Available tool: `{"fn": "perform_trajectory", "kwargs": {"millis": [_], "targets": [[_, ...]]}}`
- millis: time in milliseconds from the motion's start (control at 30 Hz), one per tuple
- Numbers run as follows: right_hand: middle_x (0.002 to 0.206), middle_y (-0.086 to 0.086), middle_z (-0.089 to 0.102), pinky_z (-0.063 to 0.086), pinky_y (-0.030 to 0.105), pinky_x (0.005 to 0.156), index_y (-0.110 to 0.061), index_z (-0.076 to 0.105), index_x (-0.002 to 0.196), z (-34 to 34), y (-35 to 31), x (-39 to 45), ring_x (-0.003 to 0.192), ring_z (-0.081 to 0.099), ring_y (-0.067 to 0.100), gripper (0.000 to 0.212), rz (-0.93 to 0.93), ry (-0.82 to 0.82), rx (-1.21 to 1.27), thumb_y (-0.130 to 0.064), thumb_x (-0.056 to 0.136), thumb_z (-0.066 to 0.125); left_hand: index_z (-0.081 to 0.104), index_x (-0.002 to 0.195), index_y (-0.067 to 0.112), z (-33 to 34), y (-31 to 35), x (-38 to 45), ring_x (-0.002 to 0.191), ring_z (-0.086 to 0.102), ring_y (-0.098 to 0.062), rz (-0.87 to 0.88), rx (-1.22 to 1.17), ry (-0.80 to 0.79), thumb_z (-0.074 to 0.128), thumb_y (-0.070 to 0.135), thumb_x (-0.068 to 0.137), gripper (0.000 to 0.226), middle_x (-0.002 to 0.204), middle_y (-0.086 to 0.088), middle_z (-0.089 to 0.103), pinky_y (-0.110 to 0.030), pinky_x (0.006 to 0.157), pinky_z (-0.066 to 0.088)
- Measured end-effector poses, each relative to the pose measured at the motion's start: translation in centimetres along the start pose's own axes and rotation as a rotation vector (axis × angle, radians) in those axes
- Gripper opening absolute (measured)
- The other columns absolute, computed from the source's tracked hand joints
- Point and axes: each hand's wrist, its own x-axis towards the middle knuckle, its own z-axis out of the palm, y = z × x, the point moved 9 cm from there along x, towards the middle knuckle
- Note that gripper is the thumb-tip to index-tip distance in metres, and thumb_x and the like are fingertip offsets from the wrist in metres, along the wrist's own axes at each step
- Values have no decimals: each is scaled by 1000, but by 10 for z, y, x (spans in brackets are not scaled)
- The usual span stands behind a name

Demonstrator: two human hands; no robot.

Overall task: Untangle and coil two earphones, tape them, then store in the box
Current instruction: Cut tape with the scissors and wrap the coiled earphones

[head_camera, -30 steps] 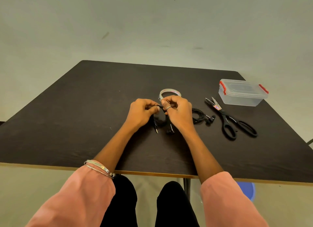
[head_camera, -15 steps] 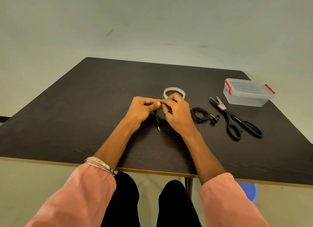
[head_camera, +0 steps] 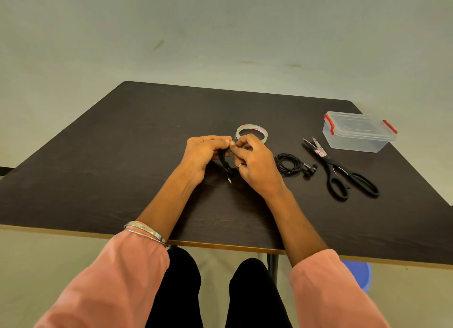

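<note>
Since half a second ago the two hands have closed together, fingertips now meeting over the earphone cable, and its plug hangs lower between them. The left hand (head_camera: 204, 153) curls round the black earphone (head_camera: 226, 167), gripping it; the right hand (head_camera: 255, 161) pinches the same cable at the top. Both work above the middle of the desk (head_camera: 110, 161). Behind them lies the tape roll (head_camera: 252, 131). Rightward sit the coiled second earphone (head_camera: 291, 164), the scissors (head_camera: 340, 171), and the closed box (head_camera: 359, 131) near the far right corner.
</note>
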Motion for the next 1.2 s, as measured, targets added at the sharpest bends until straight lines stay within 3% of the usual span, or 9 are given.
{"fn": "perform_trajectory", "kwargs": {"millis": [133,233,433,700,833,1033,1200], "targets": [[105,12,58,53,35,76,-6,76,94,1,-2,-3,89,58,22,16,-46,-42,71,-10,81,67,75,91,11,-3,0,1,81,68,-17,-21,-46,57,62,3,85,16,90,-8,74,-35,85,53],[107,6,60,51,30,85,-8,76,89,-8,3,-4,98,58,19,17,60,1,224,-22,80,71,73,98,7,-4,-2,1,78,68,-15,-13,-87,51,62,2,87,16,88,-8,73,-26,70,56],[93,1,70,52,31,80,-9,72,90,-28,17,-2,92,63,12,15,181,209,350,-16,93,59,68,105,1,0,1,-3,73,70,-12,61,-61,26,64,0,86,19,88,-12,73,-14,64,51],[96,0,71,51,24,84,-10,73,96,-14,20,5,94,63,7,14,190,148,383,-16,92,61,63,107,5,0,4,-7,75,71,-16,140,-13,29,69,4,85,23,82,-12,74,-19,68,54],[101,-2,69,52,34,83,-15,71,99,-5,27,4,98,61,15,15,237,61,348,-22,87,66,54,95,12,-2,4,-8,71,69,-21,180,-26,46,68,3,85,19,79,-15,72,-23,69,54],[100,-3,67,45,21,82,-13,75,91,-9,23,2,101,59,14,16,191,63,309,-13,76,77,53,87,13,0,6,-8,67,65,-22,238,-40,15,64,1,88,16,77,-17,69,-26,68,53],[108,2,66,50,34,89,-12,76,92,-2,20,0,106,58,19,16,146,-31,280,-11,77,76,61,91,11,0,6,-7,66,63,-16,263,-46,-19,60,-1,89,12,76,-13,66,-27,71,54]]}}
